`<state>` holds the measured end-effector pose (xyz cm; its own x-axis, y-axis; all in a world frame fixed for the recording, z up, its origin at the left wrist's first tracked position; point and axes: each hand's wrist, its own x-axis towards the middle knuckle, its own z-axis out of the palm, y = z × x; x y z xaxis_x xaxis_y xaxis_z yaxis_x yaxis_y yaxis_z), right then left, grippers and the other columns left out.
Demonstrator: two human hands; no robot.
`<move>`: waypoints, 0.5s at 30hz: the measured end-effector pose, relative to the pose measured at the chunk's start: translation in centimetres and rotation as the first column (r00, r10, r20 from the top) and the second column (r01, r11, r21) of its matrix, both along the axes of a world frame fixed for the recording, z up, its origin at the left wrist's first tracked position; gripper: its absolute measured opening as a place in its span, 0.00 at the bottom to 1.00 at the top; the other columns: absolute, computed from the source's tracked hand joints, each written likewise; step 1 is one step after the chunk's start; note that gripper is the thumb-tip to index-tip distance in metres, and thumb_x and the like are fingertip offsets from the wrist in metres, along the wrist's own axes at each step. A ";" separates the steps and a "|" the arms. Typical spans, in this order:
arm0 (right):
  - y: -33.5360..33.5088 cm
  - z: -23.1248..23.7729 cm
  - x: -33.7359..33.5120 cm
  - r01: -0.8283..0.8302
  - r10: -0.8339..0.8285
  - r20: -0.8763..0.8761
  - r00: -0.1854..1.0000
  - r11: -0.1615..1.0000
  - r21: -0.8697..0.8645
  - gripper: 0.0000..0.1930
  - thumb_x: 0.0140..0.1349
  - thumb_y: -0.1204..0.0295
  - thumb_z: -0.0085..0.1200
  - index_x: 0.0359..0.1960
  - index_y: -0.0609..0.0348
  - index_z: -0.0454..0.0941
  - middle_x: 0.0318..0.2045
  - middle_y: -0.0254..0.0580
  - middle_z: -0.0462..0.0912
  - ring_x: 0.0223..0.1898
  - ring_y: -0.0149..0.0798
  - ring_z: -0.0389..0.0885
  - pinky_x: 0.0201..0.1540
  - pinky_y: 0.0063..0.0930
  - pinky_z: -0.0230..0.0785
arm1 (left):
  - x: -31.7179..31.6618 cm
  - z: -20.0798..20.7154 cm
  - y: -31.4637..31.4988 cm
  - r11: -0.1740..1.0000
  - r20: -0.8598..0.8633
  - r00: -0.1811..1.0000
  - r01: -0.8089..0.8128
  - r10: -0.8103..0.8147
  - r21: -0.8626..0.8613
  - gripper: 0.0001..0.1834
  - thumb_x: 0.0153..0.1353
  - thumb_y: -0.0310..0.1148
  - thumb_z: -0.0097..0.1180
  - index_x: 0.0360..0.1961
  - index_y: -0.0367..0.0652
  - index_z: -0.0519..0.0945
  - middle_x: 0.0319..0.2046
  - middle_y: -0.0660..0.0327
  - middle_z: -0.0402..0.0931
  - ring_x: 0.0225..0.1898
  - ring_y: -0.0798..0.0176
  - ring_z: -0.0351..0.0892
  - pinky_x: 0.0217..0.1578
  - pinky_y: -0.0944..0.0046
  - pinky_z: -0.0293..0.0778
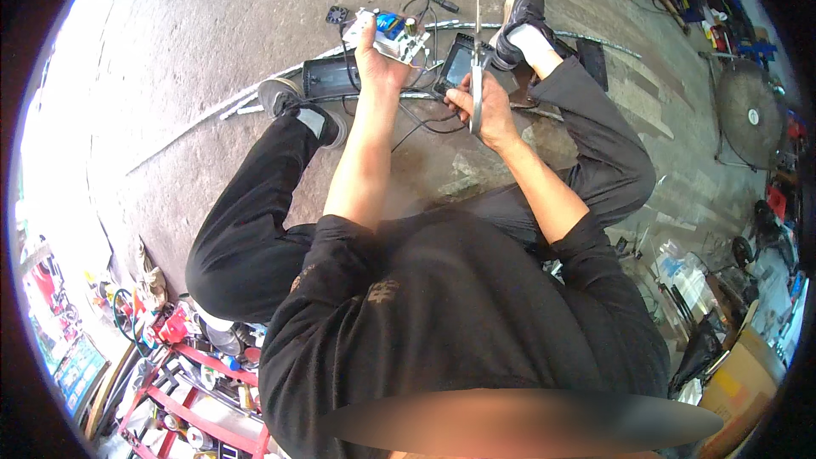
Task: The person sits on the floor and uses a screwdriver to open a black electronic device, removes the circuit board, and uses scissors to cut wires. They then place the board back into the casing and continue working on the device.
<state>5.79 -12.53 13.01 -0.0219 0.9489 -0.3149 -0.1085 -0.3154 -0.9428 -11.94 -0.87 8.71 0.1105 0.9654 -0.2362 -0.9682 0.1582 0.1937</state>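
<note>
My left hand point(380, 68) is closed around a circuit board assembly point(393, 31) with pale metal heat sinks and a blue part. A small black fan point(337, 14) sits just left of that assembly. In my right hand point(491, 112) is a pair of metal scissors point(477, 76), blades pointing away from me. Just beyond the right fingers lies a black casing part with a dark, screen-like face point(457, 64); whether the fingers touch it I cannot tell. An open black housing point(330, 76) rests on the floor left of my left wrist.
Black cables and a plug point(446, 6) lie beyond my hands. Long metal strips point(204, 119) cross the concrete floor between my shoes. A floor fan point(751, 115) stands at far right. Behind me are a red rack point(208, 357) of odds and ends and a cardboard box point(739, 374).
</note>
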 end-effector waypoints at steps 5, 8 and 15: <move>-0.2 -2.0 0.4 0.074 -0.073 -0.006 0.997 0.994 0.086 0.16 0.59 0.71 0.67 0.41 0.62 0.72 0.30 0.40 0.83 0.29 0.28 0.81 0.28 0.22 0.71 | 0.3 2.2 -0.4 0.983 0.081 0.991 -0.092 0.105 -0.156 0.14 0.58 0.40 0.64 0.39 0.42 0.79 0.38 0.54 0.82 0.43 0.47 0.81 0.52 0.44 0.76; 0.5 -3.2 1.3 0.062 -0.092 0.198 0.976 0.986 0.153 0.17 0.57 0.70 0.69 0.40 0.63 0.73 0.31 0.40 0.84 0.31 0.30 0.81 0.32 0.25 0.72 | 0.3 1.2 -0.4 0.978 -0.029 0.985 -0.172 0.170 -0.116 0.10 0.58 0.37 0.64 0.36 0.43 0.79 0.36 0.57 0.82 0.41 0.51 0.81 0.49 0.47 0.78; 3.1 -2.6 3.7 0.047 -0.182 0.557 0.810 0.967 0.249 0.20 0.55 0.68 0.71 0.42 0.67 0.75 0.31 0.40 0.84 0.33 0.31 0.81 0.37 0.27 0.72 | 1.1 1.1 -0.7 0.959 -0.037 0.968 -0.249 0.246 -0.134 0.07 0.59 0.35 0.63 0.32 0.43 0.81 0.32 0.57 0.83 0.38 0.51 0.82 0.47 0.45 0.78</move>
<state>9.48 -9.44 10.45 0.2106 0.9772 -0.0257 0.4483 -0.1199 -0.8858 -10.80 -1.58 9.83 -0.1340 0.9205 -0.3671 -0.9766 -0.0598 0.2066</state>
